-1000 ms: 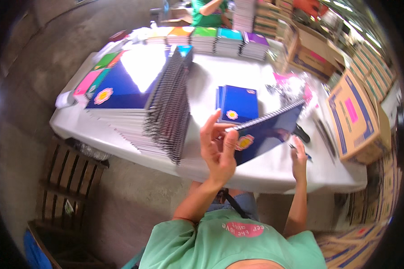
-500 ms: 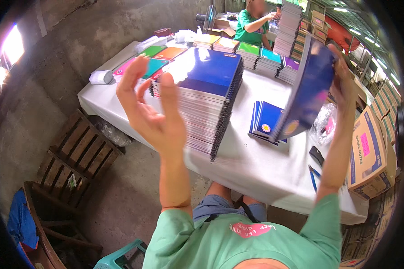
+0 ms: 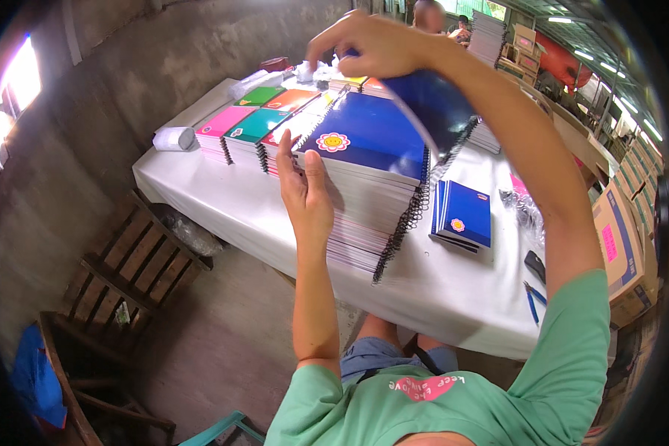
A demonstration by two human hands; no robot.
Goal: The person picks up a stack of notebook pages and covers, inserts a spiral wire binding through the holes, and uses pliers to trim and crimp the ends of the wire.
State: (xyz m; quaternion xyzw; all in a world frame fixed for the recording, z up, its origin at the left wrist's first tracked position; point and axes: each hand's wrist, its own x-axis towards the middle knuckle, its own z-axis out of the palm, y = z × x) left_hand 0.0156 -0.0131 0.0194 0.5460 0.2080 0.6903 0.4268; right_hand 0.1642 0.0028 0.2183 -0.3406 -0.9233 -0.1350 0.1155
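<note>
evidently, a blue notebook [image 3: 437, 104] is gripped by the right hand [image 3: 379, 46]; beside the loosely spread left hand [image 3: 307, 199], notebooks [image 3: 372, 149] are stacked.

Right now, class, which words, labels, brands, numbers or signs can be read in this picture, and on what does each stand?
Lettering is placed here, not copied out.
Green T-shirt: white lettering on a pink patch, legible.
Cardboard box: pink label, too small to read.
Small blue notebooks: corner print too small to read.
Top large blue notebook on the tall stack: smiling flower emblem; no words readable.
</note>
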